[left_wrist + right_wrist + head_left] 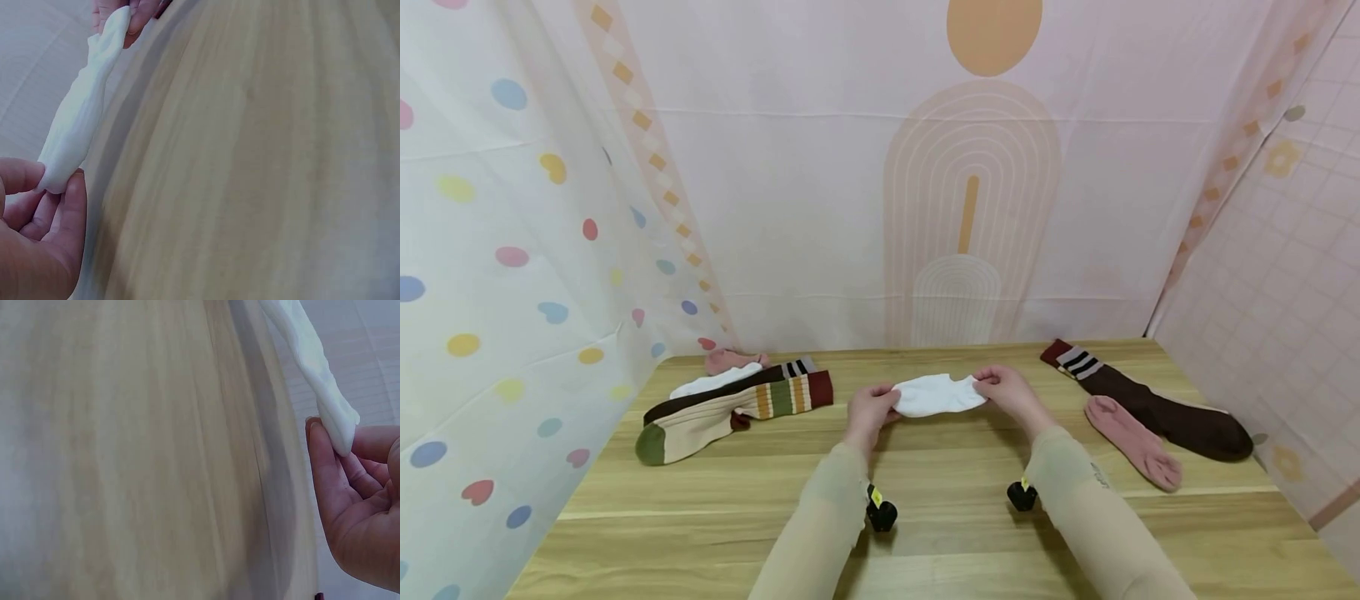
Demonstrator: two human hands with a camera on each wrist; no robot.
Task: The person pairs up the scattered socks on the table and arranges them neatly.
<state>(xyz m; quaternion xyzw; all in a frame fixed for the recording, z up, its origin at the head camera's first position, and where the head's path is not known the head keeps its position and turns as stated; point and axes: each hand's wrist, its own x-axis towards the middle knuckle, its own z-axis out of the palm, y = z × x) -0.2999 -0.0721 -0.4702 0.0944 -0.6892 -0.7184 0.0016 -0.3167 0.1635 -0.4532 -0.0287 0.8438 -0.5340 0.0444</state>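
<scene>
A short white sock point(934, 395) is stretched level between the two hands, raised off the table. The left hand point(870, 414) pinches one end of it between thumb and fingers; in the left wrist view that hand point(47, 231) grips the sock's point(78, 112) rounded tip. At the opposite end the right hand point(1011, 393) pinches the sock by its corner, beside a notch in the upper edge. The right wrist view has the right hand point(362, 494) with thumb and fingertips on the sock's point(312, 359) narrow end.
Left on the wooden table point(947, 517) lie a striped sock point(700, 421), a dark brown sock point(722, 390), another white sock point(715, 380) and a pink sock point(733, 360), overlapping. To the right are a brown sock point(1150, 404) and a pink sock point(1135, 442). A curtain point(790, 208) hangs behind.
</scene>
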